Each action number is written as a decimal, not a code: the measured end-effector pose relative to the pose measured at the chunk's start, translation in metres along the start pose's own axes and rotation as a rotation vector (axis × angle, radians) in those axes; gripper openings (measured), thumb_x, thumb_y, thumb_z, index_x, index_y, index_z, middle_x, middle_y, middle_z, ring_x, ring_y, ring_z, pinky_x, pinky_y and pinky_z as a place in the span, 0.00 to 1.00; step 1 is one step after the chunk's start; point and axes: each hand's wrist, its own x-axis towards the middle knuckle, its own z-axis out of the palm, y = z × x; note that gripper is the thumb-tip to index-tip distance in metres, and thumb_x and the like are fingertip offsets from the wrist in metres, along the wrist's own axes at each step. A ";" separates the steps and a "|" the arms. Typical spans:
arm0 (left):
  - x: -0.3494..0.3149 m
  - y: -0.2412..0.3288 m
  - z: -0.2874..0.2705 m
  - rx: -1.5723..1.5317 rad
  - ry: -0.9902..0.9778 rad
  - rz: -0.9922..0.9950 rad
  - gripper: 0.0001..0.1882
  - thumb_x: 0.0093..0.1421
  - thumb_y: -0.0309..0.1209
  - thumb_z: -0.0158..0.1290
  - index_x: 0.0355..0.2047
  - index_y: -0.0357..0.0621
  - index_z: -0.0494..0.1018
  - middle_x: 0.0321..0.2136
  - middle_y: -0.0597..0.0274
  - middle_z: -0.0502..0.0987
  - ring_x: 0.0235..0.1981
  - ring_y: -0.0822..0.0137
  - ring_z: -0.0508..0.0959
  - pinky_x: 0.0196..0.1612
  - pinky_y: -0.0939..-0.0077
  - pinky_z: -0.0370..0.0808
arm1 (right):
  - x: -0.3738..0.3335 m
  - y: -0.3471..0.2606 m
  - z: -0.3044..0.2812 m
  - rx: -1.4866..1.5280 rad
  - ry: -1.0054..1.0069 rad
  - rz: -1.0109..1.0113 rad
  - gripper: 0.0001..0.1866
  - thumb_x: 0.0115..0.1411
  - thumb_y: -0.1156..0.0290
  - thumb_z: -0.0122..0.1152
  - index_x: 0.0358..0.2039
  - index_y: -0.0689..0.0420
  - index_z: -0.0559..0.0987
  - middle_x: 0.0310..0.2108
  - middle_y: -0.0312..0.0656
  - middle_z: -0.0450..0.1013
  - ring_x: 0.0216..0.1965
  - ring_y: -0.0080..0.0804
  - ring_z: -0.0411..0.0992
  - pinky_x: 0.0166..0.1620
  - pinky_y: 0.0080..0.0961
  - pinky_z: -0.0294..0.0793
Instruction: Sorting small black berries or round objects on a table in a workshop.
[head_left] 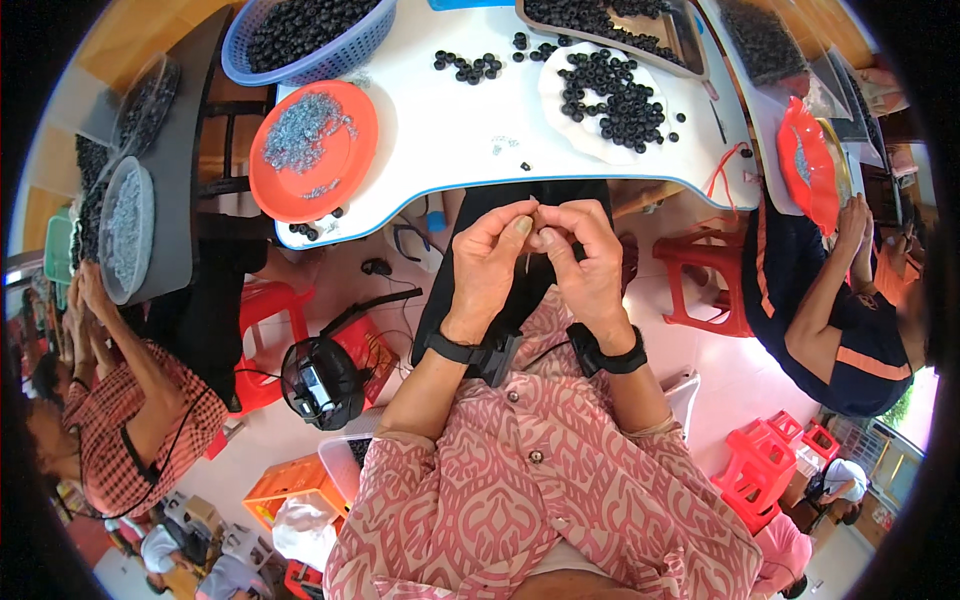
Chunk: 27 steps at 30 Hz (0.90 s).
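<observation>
I pinch my left hand (487,262) and right hand (583,258) together on something tiny, maybe a ring, just off the table's (440,120) near edge.

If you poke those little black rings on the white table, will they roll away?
The black rings look small and light, so a poke would probably scatter them. Most lie flat, so they would likely slide rather than roll. The table looks smooth and may let them skid.

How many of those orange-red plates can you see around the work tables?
2. One orange plate lies on the white table to the person's left, holding small grey bits. A second orange plate is at the right, by a co-worker's arm. Others may be hidden.
</observation>
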 end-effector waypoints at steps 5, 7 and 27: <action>0.002 -0.002 -0.003 -0.123 -0.049 -0.006 0.11 0.66 0.22 0.48 0.47 0.33 0.75 0.35 0.63 0.79 0.31 0.78 0.75 0.40 0.83 0.76 | -0.003 0.010 0.003 0.181 0.048 0.052 0.11 0.57 0.86 0.57 0.40 0.63 0.77 0.38 0.41 0.69 0.34 0.24 0.74 0.35 0.18 0.75; 0.002 -0.002 -0.004 -0.192 -0.051 -0.050 0.10 0.66 0.22 0.48 0.45 0.32 0.74 0.34 0.61 0.78 0.30 0.77 0.74 0.42 0.80 0.77 | -0.002 0.011 0.001 0.162 0.047 0.046 0.11 0.58 0.86 0.56 0.41 0.63 0.76 0.38 0.41 0.69 0.34 0.24 0.74 0.35 0.18 0.75; 0.006 -0.001 -0.005 -0.369 -0.157 -0.042 0.10 0.58 0.20 0.58 0.41 0.36 0.75 0.32 0.61 0.80 0.31 0.74 0.79 0.37 0.80 0.78 | 0.003 0.003 -0.008 0.081 -0.012 -0.037 0.08 0.57 0.83 0.61 0.38 0.62 0.80 0.36 0.40 0.71 0.33 0.23 0.73 0.34 0.19 0.73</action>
